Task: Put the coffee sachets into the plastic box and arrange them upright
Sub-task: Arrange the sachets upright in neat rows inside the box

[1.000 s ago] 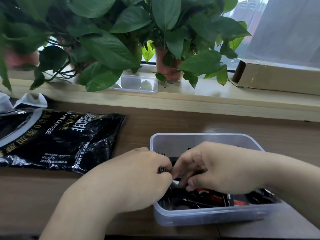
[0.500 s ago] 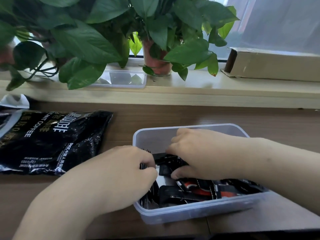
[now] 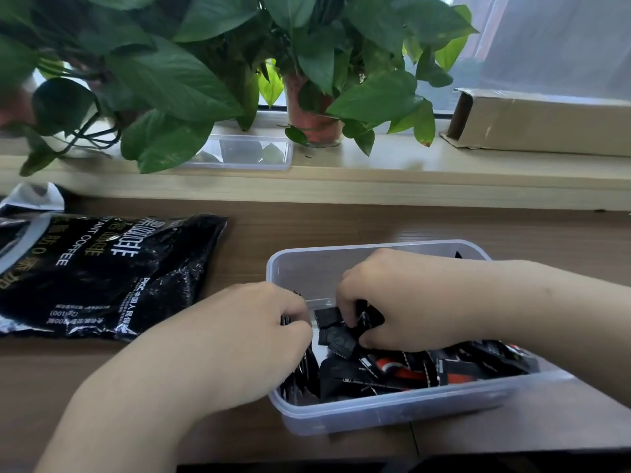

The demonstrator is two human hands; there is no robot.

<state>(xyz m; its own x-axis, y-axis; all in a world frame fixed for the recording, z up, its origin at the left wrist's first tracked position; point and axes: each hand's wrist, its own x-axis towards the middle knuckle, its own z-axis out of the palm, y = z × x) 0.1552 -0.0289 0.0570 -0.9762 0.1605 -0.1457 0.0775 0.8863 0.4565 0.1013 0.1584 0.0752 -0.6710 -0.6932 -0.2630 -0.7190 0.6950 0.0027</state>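
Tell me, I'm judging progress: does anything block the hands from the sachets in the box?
Nothing visible does. The plastic box is lidless; the left hand grips a bunch of sachets at its left wall, and the right hand pinches a sachet among the loose ones.

Potted plant (image 3: 370, 97), cardboard box (image 3: 546, 128) on sill (image 3: 392, 165)

Inside plastic box (image 3: 392, 413): left hand (image 3: 239, 339) across the 9 o'clock rim, right hand (image 3: 409, 302) in from 3 o'clock, both crowding the middle. Heaped coffee sachets (image 3: 358, 377) fill centre to 5 o'clock; bare floor only in the 11 o'clock corner. Open table (image 3: 341, 227) strip at 12 o'clock, up to the sill (image 3: 375, 172). At 9 o'clock the coffee bag (image 3: 102, 274) blocks; leaves (image 3: 164, 80) overhang the sill.
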